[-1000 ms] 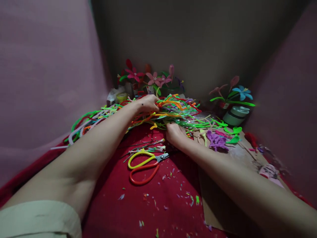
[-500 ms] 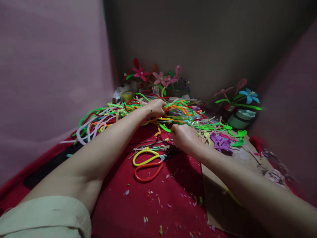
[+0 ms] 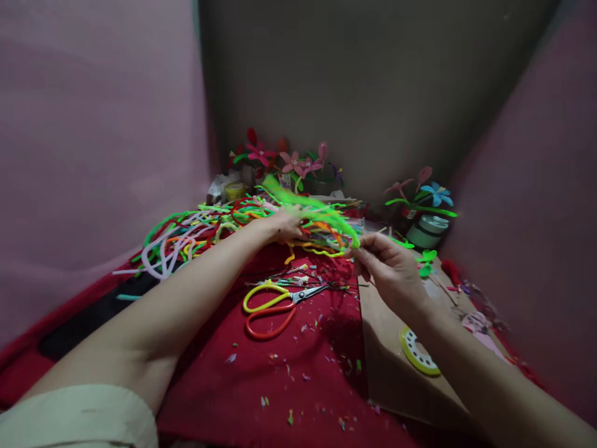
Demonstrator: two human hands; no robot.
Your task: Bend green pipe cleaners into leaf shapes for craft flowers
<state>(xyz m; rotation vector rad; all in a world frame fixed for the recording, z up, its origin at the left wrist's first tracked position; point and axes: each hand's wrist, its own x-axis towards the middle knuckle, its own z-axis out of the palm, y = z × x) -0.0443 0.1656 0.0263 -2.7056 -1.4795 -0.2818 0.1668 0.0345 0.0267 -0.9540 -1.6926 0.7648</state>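
Observation:
My right hand (image 3: pixel 389 264) is closed in a pinch on the end of bright green pipe cleaners (image 3: pixel 321 211), blurred by motion, which stretch up and left over the pile. My left hand (image 3: pixel 288 225) rests in the heap of many-coloured pipe cleaners (image 3: pixel 224 227). Its fingers are partly covered by the green strands, so I cannot make out how they are closed. Below both hands, scissors (image 3: pixel 270 309) with one yellow and one red handle lie on the red cloth (image 3: pixel 242 386), blades pointing right and slightly apart.
Fuzzy pink flowers (image 3: pixel 293 163) stand at the back, and a blue flower (image 3: pixel 437 194) is above a pale green jar (image 3: pixel 428 231). On the cardboard (image 3: pixel 387 361) at right lies a yellow ring-shaped spool (image 3: pixel 417 351). Small clippings are scattered over the cloth.
My right hand has gone from a fist at the pile's front to a pinch, lifting green pipe cleaners rightward. My left hand stays at the pile. The scissors' blades now show.

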